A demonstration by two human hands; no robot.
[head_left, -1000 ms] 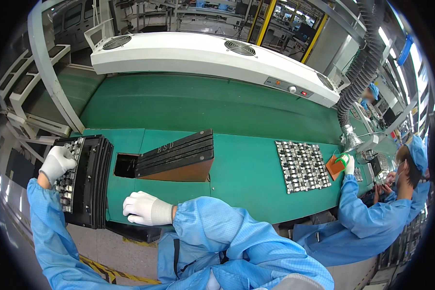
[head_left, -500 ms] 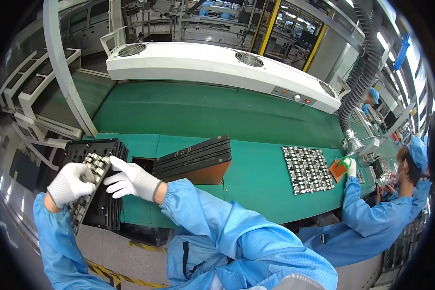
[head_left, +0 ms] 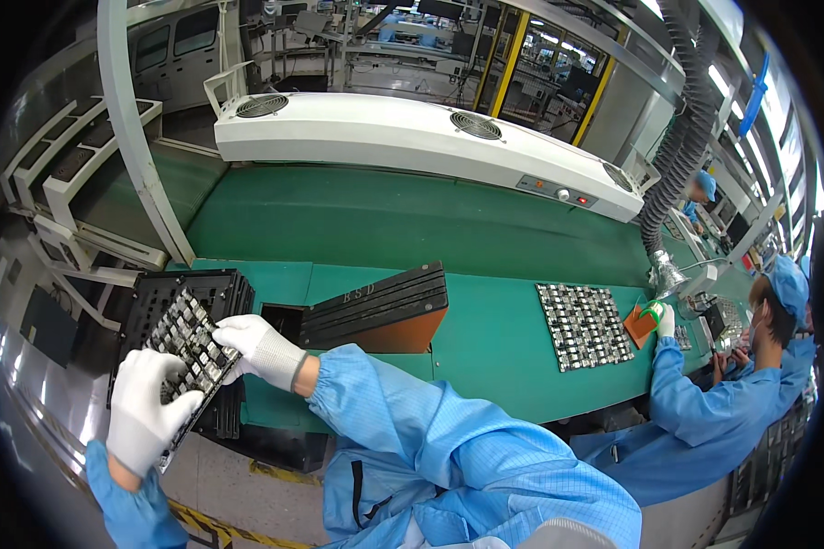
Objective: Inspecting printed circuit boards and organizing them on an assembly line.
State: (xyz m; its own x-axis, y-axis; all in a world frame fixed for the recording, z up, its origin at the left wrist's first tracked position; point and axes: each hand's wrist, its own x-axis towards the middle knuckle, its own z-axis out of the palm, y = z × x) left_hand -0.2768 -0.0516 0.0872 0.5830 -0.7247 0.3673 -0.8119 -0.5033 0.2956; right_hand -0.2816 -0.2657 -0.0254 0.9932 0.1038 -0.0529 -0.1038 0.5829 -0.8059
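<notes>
Head view. A tilted circuit board (head_left: 192,346) is held above stacked black trays (head_left: 236,297); contact between them cannot be judged. The left hand (head_left: 145,407), partly open, grips the board's near part, thumb and fingers apart. The right hand (head_left: 261,349) has its fingers closed on the right edge. Likely faults: slipping, if the gloved grip loosens; damaged parts, if fingers press them or the lower edge strikes the trays.

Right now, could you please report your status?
Left hand, right hand: both on board. Board tilted, partly hiding black trays. Second board flat on table, further right.
</notes>
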